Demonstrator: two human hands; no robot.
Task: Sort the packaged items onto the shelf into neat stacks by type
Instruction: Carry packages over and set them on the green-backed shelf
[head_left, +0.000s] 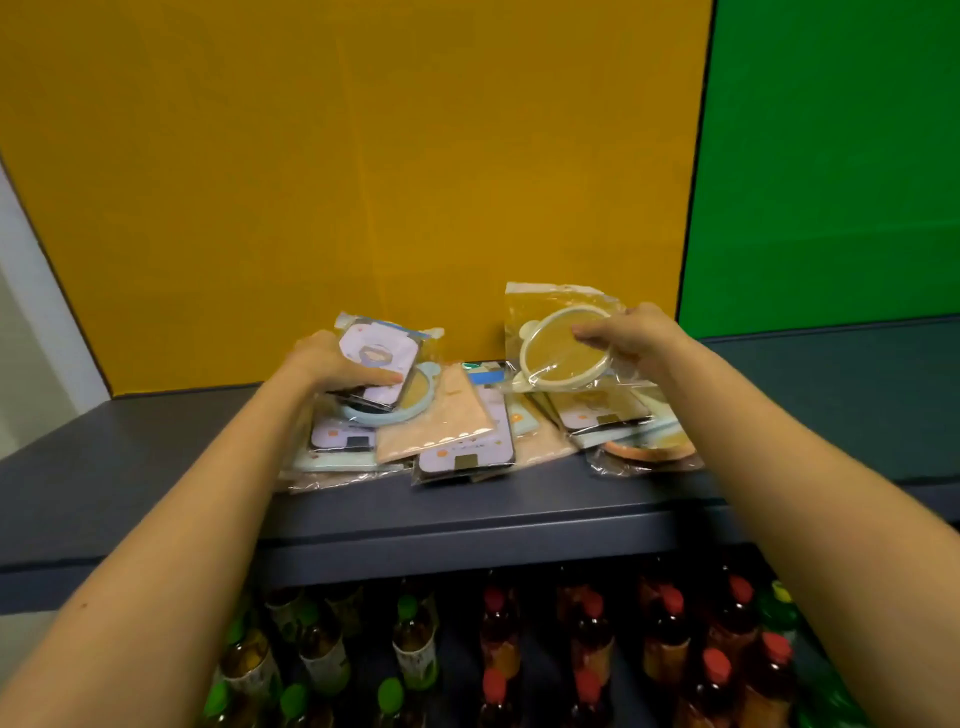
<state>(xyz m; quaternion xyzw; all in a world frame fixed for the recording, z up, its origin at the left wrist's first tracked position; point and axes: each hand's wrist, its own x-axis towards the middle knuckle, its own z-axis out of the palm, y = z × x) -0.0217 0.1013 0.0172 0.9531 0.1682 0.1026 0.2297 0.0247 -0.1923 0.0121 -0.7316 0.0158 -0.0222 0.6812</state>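
Sorting was clearly mid-way: the packaged items (467, 431) lay in a loose, overlapping heap along the back of the shelf (156, 467), close to the yellow back panel (337, 182), nothing really stacked by type yet. Each hand had pulled one piece up out of the mess, I'd guess so the types could be told apart before anything went down. The right hand (631, 335) had its grip closed on a bagged round mirror with a cream rim (563, 348), held tilted above the heap's right side, thumb on the face. The left hand (324, 361) was clamped on a bagged lilac card pack (382, 364), lifted just over a blue-rimmed round one (384, 410) at the heap's left end. The slippery plastic bags probably explain the pinching at the edges. Bottles (498, 639) stood on the level under the shelf's front edge, not part of this.
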